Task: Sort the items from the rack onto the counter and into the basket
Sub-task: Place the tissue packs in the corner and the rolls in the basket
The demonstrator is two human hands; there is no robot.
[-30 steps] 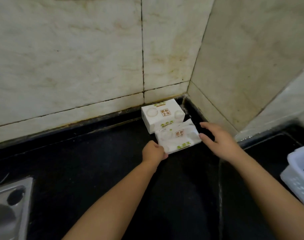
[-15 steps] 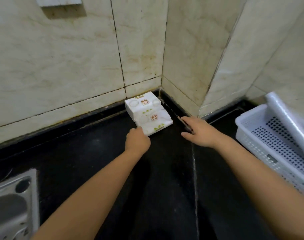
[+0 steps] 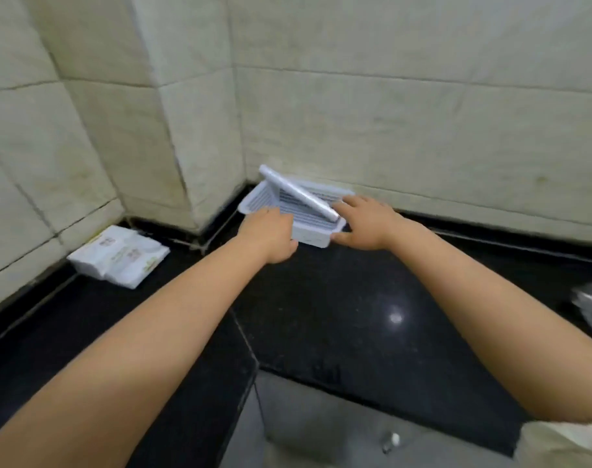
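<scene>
Head view shows both hands at the white slatted plastic basket [image 3: 313, 231], which sits on the black counter [image 3: 338, 315] against the tiled wall [image 3: 422, 113], just above the frame's centre. The left hand [image 3: 269, 236] grips the basket's near-left rim, fingers curled over it; the right hand [image 3: 363, 224] holds the near-right corner, thumb under the edge and fingers spread on top. A long white roll in glossy wrap [image 3: 298, 194] lies slanted across the basket, one end propped above the rim. At middle left, two soft white tissue packs [image 3: 119, 260] lie side by side in the counter's corner, touching the wall. So I judge counter sorting partly done and basket filling begun. No rack is in view, so what remains cannot be told. Polished stone reflects a light spot; motion blur softens detail.
</scene>
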